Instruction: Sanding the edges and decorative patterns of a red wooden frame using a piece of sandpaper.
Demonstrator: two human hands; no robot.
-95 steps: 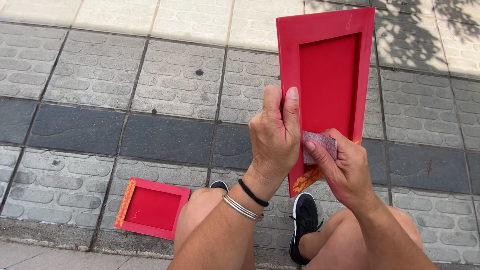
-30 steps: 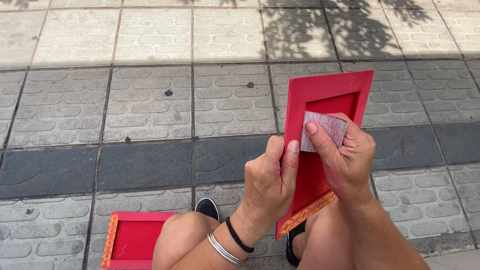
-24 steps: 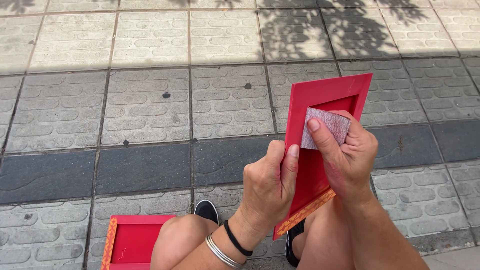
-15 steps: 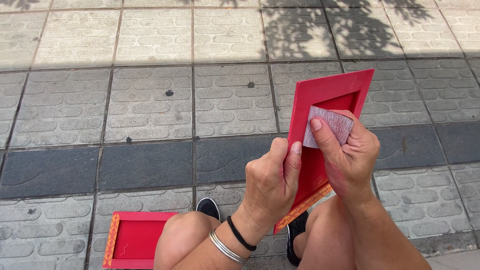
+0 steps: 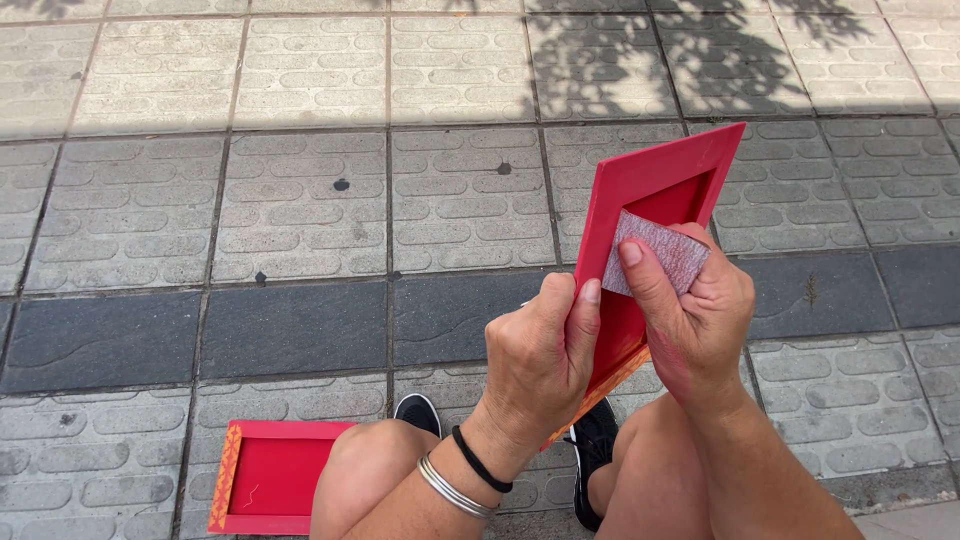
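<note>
- A second red tray (image 5: 275, 477) lies flat on the paving (image 5: 300, 200) at the lower left, just beside the person's left knee, well apart from both hands and touched by neither.
- The left hand (image 5: 540, 360) is clenched on the near left edge of the red tray held upright (image 5: 655, 190), thumb on the inner face, fingers wrapped behind; a black band and a metal bangle (image 5: 455, 487) sit on that wrist.
- That held tray stands between the two hands, its long axis running from low near the knees up and away to the right, open face turned toward the person. An orange patterned border shows along its bottom edge.
- The right hand (image 5: 695, 330) grips a folded piece of grey sandpaper (image 5: 655, 252), thumb on top, and presses it against the tray's inner face, just inside the left rim.
- The right hand is the nearer to the recessed panel; the left only steadies the rim.
- Black shoes (image 5: 600, 445) show below, between the legs.
</note>
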